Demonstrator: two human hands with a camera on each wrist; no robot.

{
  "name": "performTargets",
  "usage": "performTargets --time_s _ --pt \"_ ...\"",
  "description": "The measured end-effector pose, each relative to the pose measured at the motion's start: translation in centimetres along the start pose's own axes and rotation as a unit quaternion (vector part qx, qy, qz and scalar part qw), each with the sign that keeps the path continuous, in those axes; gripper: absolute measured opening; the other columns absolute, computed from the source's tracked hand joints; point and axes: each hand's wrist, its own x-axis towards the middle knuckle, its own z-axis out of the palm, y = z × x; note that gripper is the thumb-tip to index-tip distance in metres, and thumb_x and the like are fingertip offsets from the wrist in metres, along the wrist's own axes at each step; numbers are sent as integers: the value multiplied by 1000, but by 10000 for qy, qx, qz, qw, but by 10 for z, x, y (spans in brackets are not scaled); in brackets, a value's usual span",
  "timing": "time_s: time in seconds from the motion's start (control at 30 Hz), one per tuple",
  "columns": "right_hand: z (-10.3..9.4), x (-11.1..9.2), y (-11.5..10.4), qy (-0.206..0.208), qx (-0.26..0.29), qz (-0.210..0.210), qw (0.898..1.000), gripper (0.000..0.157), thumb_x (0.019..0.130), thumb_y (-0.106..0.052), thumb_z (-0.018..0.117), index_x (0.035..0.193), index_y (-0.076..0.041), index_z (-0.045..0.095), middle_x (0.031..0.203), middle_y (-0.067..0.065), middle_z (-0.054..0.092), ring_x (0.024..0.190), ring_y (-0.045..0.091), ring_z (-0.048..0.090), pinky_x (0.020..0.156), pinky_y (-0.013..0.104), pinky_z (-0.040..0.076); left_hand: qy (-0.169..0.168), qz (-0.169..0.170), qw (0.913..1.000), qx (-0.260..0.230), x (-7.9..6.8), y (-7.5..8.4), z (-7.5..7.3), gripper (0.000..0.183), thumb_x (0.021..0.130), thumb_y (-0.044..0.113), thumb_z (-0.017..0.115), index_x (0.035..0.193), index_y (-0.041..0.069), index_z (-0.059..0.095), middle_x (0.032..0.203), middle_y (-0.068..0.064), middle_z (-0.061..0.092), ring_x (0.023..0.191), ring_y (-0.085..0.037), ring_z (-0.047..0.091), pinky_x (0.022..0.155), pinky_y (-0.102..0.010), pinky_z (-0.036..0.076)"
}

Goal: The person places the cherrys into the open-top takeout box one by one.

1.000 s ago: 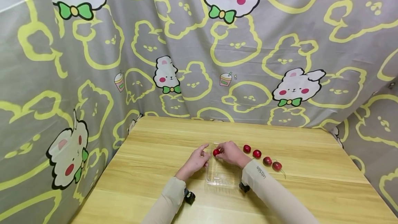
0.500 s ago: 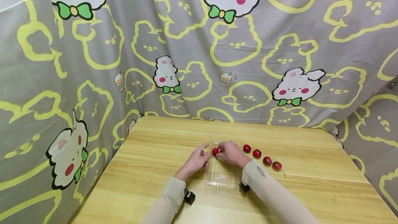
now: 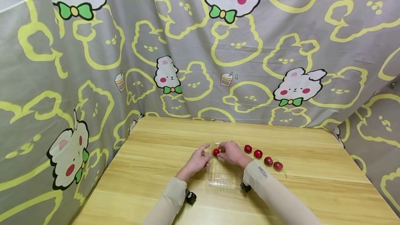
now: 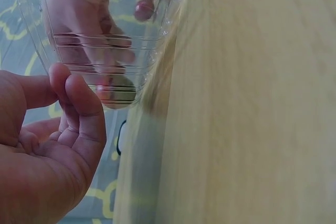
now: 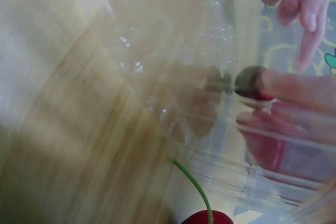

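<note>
The clear plastic container (image 3: 222,177) stands on the wooden table (image 3: 125,190), four loose cherries (image 3: 268,161) beyond its right edge. The left hand (image 3: 197,160) is at its left edge; whether it grips, I cannot tell. The right hand (image 3: 232,153) pinches one cherry (image 3: 216,152), now slightly nearer the container's far left corner: seemingly almost settled, not released.

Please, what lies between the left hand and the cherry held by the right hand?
A wall of the clear box. The left wrist view shows the cherry through it.
</note>
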Motion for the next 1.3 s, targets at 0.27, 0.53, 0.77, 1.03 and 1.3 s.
performTargets --time_s 0.27,0.53,0.77,1.03,1.3 --pt "-11 -6 0 61 69 119 9999 18 81 -16 75 94 -4 69 81 1 68 75 13 63 68 29 54 49 30 9999 106 0 1 1 53 96 5 53 144 0 33 74 -10 53 51 -11 52 48 -23 46" --pt "-27 -18 2 53 261 -33 9996 23 83 -18 73 99 -2 69 85 0 68 78 13 63 68 30 54 84 50 9997 233 -2 3 2 53 96 4 52 145 0 32 79 -17 56 52 -11 53 50 -25 45" --pt "-49 -35 10 62 473 -177 9987 20 85 -18 71 99 -3 70 88 -2 66 77 11 60 67 28 51 99 60 9997 201 -2 3 3 52 96 3 52 144 0 33 77 -13 55 53 -12 54 50 -26 46" --pt "-79 -62 31 288 946 199 9949 19 86 -24 70 99 -10 70 91 -1 66 76 13 58 64 29 51 59 25 9997 252 0 4 4 54 96 6 53 145 -1 30 80 -16 55 54 -12 53 48 -24 43" --pt "-104 -86 57 647 591 569 9945 21 87 -24 69 102 -9 70 89 -2 64 73 16 57 64 31 49 67 -69 9996 269 0 6 3 53 96 6 53 145 1 32 77 -7 53 55 -12 54 55 -31 51"
